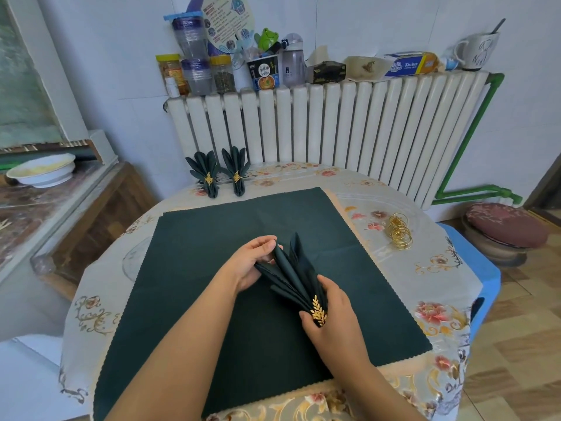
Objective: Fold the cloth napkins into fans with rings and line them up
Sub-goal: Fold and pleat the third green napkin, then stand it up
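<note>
A dark green napkin folded into a fan (pixel 296 275) lies over a flat dark green napkin (pixel 194 268) spread on the table. A gold leaf ring (pixel 318 311) binds its lower end. My right hand (pixel 331 314) grips the fan at the ring. My left hand (pixel 255 262) pinches the pleats at the fan's upper left side. Two finished fans with gold rings, one (pixel 206 173) and another (pixel 236 171), stand side by side at the table's far edge.
A pile of gold rings (pixel 399 230) lies on the floral tablecloth (pixel 425 268) to the right. A white radiator (pixel 334 123) behind the table carries jars, bottles and boxes. A white bowl (pixel 42 170) sits on a wooden cabinet at left; a cushioned stool (pixel 505 230) stands at right.
</note>
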Available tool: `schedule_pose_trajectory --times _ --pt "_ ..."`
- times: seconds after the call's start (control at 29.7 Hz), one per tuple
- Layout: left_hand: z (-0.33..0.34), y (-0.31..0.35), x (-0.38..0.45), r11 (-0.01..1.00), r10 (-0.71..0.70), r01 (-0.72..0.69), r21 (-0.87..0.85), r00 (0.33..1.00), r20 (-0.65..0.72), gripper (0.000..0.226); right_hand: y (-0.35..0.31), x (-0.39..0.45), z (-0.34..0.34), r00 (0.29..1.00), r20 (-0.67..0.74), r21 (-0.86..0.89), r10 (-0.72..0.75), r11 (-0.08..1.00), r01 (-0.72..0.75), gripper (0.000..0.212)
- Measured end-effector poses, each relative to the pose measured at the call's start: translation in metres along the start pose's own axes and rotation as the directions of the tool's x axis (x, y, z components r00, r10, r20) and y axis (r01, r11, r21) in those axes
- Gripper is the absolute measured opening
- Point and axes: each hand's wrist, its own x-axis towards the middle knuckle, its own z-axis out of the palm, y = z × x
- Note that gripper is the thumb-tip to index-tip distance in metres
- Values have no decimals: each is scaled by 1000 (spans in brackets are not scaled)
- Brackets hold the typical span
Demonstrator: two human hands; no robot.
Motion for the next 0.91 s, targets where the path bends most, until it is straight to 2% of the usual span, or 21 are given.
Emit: schedule_pose_trajectory --times 0.07,0.2,0.34,0.44,0.57,0.64,0.74,0.91 --pt "0 1 -1 1000 -1 1 -12 1000 2 16 1 0 0 1000 1 -2 0 1000 0 65" --pt "-2 4 -1 999 -27 26 38 999 16 10 2 1 0 1000 1 -7 -11 1000 11 65" --pt "-1 7 -4 997 2 -4 83 1000 19 18 0 -1 0 1000 3 -23 -12 1000 12 65" --pt "4 9 -9 996 8 0 89 996 -94 26 -1 -3 0 1000 -3 -23 -25 999 25 66" --pt "10 6 -26 945 95 45 324 910 -404 20 -2 -5 -1 1000 -14 -5 -19 1000 19 68" --pt "14 1 -44 909 121 85 409 883 -453 29 -2 -9 -2 1000 -21 9 -13 1000 14 68" --pt "22 -11 -62 867 57 185 464 886 -460 23 1 -10 -2 998 -64 38 26 999 -23 63" --pt "40 -29 -92 887 -143 295 356 907 -397 42 1 -13 -6 985 -60 91 163 983 -158 50"
